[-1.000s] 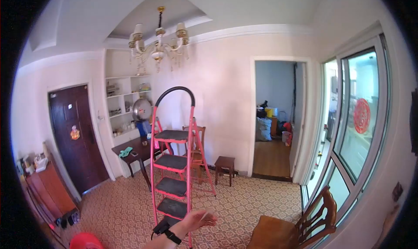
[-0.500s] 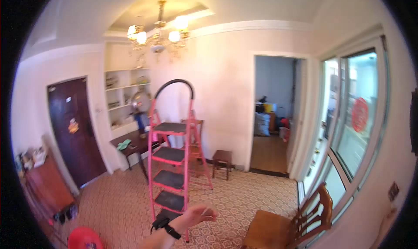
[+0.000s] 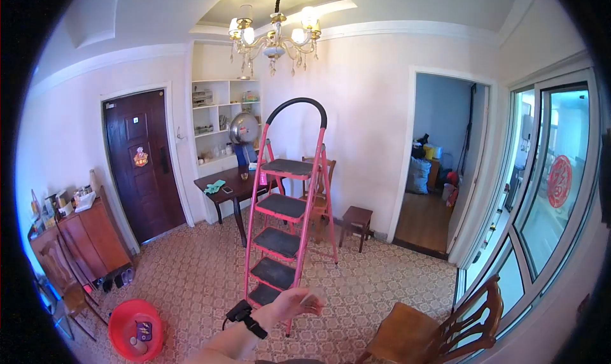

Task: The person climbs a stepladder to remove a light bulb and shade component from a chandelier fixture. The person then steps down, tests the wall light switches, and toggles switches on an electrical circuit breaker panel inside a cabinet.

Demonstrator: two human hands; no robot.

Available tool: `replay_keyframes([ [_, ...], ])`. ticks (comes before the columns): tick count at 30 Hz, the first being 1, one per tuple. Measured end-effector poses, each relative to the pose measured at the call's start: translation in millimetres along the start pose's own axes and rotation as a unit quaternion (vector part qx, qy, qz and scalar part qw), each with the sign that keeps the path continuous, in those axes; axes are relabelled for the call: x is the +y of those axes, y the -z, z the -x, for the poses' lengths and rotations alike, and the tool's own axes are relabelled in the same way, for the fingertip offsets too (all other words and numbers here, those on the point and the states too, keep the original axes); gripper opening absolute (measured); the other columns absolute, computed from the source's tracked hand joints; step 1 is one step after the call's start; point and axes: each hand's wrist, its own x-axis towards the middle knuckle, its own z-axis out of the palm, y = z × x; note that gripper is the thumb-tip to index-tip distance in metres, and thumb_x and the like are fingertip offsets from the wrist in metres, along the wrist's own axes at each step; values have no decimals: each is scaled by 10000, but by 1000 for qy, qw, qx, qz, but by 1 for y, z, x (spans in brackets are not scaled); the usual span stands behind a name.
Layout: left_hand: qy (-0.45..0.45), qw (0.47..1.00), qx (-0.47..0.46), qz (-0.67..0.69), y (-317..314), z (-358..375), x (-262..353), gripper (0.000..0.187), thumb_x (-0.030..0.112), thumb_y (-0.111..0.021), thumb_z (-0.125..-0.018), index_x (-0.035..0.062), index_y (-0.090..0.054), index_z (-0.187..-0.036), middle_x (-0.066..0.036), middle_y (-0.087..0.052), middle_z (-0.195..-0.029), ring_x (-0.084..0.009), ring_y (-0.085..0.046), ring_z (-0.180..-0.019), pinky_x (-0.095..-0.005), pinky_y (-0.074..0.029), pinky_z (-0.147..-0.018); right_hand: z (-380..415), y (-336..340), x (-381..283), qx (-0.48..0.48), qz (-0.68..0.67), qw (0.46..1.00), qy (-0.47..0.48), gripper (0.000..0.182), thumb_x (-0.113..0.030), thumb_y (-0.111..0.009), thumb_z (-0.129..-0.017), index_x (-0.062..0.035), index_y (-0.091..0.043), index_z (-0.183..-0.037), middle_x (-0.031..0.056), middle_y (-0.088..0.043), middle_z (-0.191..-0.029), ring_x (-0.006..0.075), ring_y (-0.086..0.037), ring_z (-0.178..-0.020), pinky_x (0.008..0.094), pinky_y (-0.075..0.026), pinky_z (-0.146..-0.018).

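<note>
My left hand (image 3: 299, 302) reaches in from the bottom edge, a black strap with a small device round its wrist. Its loosely bent fingers point right and are slightly blurred; nothing shows in them. Just behind it stands a pink stepladder (image 3: 280, 240) with dark steps and a black curved top rail. The hand and wrist overlap the ladder's lowest part in view; whether they touch it I cannot tell. A wooden chair (image 3: 404, 332) is to the right of the hand. My right hand is out of view.
A red basin (image 3: 118, 348) holding a few items sits at lower left, near a wooden cabinet (image 3: 95, 237). Behind the ladder are a dark table (image 3: 219, 178) and a small stool (image 3: 357, 216). A chandelier (image 3: 274, 42) hangs above. A doorway and glass sliding door (image 3: 554, 230) are right.
The view has shifted left and become sharper, so the ladder and chandelier appear farther right and more of the red basin shows. My left hand remains low in front of the ladder.
</note>
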Motion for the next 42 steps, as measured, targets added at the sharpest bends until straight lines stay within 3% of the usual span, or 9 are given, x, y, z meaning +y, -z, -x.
replay_keyframes([
  [12,-16,993,117,29,11,25,-9,507,460,-480,-869,-13,-636,-962,-181,-636,-1015,-315,-594,-980,-435,-451,-873,-64,-70,152,50,-82,995,24,651,-55,-517,-855,56,-237,-1431,224,-431,-1389,271,-413,-1296,368,-302,-1084],
  [14,-3,994,92,59,9,28,-4,474,396,-451,-881,-32,-630,-978,-170,-637,-1020,-308,-595,-962,-444,-447,-904,-32,-30,70,-47,-111,988,-93,499,-22,-498,-792,2,-394,-1280,141,-536,-1117,207,-535,-1015,338,-406,-921],
  [15,17,996,74,56,4,25,0,474,396,-451,-881,-32,-630,-978,-170,-637,-1020,-308,-595,-962,-444,-447,-904,-51,-60,131,73,-110,990,50,459,-25,-504,-782,-46,-398,-1228,100,-530,-937,193,-552,-813,335,-458,-740],
  [22,-14,987,161,22,-15,27,-6,447,466,-490,-850,43,-610,-771,-142,-589,-836,-306,-568,-797,-435,-463,-753,-11,-5,4,-59,-70,982,-165,500,-21,-521,-762,-61,-372,-1237,149,-520,-1049,197,-547,-834,302,-453,-724],
  [25,-72,985,148,57,-22,36,-6,410,423,-484,-875,40,-622,-833,-148,-609,-881,-318,-585,-849,-450,-469,-789,-41,-54,107,77,-182,980,36,522,-23,-522,-767,-33,-363,-1263,161,-508,-1128,226,-548,-987,326,-468,-792],
  [27,-54,991,124,23,-3,45,-8,487,378,-419,-903,-45,-616,-1041,-181,-653,-1000,-327,-612,-972,-464,-450,-911,-47,-57,124,-31,-233,970,-57,666,-27,-533,-760,22,-283,-1375,216,-416,-1339,309,-424,-1249,377,-396,-997],
  [30,-36,988,128,77,34,61,-9,478,373,-432,-913,-38,-613,-1074,-174,-651,-1051,-313,-608,-1010,-444,-447,-925,-56,-105,184,-24,-220,975,29,610,-175,-536,-857,20,-306,-1387,210,-431,-1335,245,-502,-1063,350,-436,-892],
  [33,-36,987,134,75,62,81,5,479,378,-441,-911,-35,-610,-1086,-164,-649,-1054,-298,-608,-1011,-426,-447,-924,-31,-136,156,-124,-220,965,-76,345,-174,-550,-848,-24,-430,-1136,83,-500,-1058,143,-490,-805,274,-414,-689],
  [42,-146,977,148,41,202,228,64,492,410,-457,-891,-24,-626,-1053,-157,-635,-1069,-275,-598,-1006,-397,-441,-921,238,-149,-190,-202,-217,952,-78,503,-212,-693,-759,45,-489,-1141,125,-564,-692,139,-409,-430,301,-289,-361],
])
